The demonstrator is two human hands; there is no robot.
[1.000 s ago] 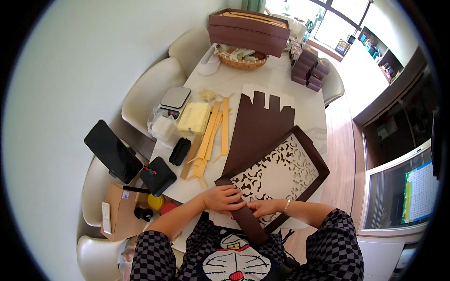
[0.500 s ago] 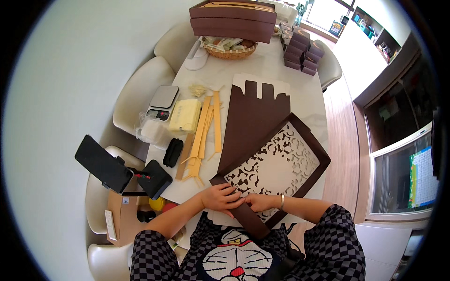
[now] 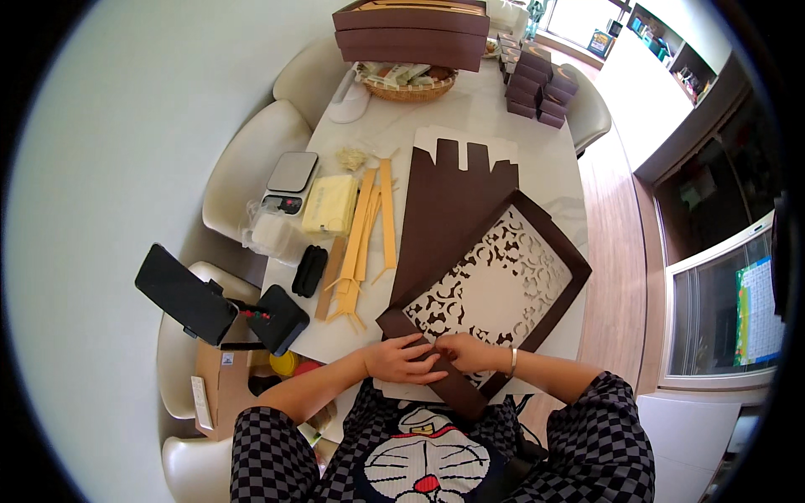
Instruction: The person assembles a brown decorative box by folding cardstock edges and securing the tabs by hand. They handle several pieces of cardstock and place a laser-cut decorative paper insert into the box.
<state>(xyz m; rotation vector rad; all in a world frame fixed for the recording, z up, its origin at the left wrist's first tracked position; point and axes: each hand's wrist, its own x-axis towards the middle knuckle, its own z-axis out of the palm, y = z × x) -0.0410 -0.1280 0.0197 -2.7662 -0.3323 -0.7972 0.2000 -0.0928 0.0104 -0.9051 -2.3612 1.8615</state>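
A dark brown cardboard box lid [image 3: 457,393] lies slantwise at the near end of the table, its folded walls standing around a panel with white scroll cut-outs [image 3: 495,285]. My left hand [image 3: 401,360] is on the near-left wall, its fingers bent over the top edge. Just inside that wall, my right hand [image 3: 471,352] is curled, thumb and fingers pressed against the cardboard; its fingertips are partly hidden. The two hands almost touch. Under the lid's far-left side lie flat brown cardboard blanks [image 3: 444,210] with cut tabs at their far end.
Left of the blanks are yellow card strips [image 3: 362,239], a yellow tissue pack [image 3: 329,204], a kitchen scale [image 3: 293,172], a black case [image 3: 310,271] and a phone on a stand [image 3: 186,293]. Farther off stand a wicker basket [image 3: 407,90], large brown boxes [image 3: 411,42] and stacked small boxes [image 3: 537,84].
My right hand has slid slightly up along the near-left wall, and its fingers have curled more. My left hand has shifted a little right and down. The lid has barely moved.
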